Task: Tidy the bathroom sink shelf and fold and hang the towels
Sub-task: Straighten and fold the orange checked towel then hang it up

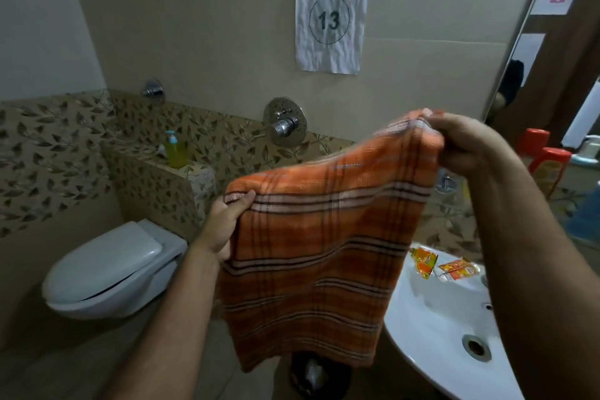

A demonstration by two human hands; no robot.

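Both hands, left (224,226) and right (470,143), grip pinched tight on the orange towel's (318,256) top corners.

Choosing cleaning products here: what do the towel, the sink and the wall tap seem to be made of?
Towel: woven cloth, probably cotton, matte orange with stripes; it drapes limply. Sink: glossy white, likely glazed ceramic, showing soft reflections. Wall tap: shiny metal, apparently chrome-plated, with mirror-like highlights.

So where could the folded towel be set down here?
Bare spots: the white sink bowl below the two orange sachets, and the closed white toilet lid. The tiled ledge holds a yellow soap bottle.
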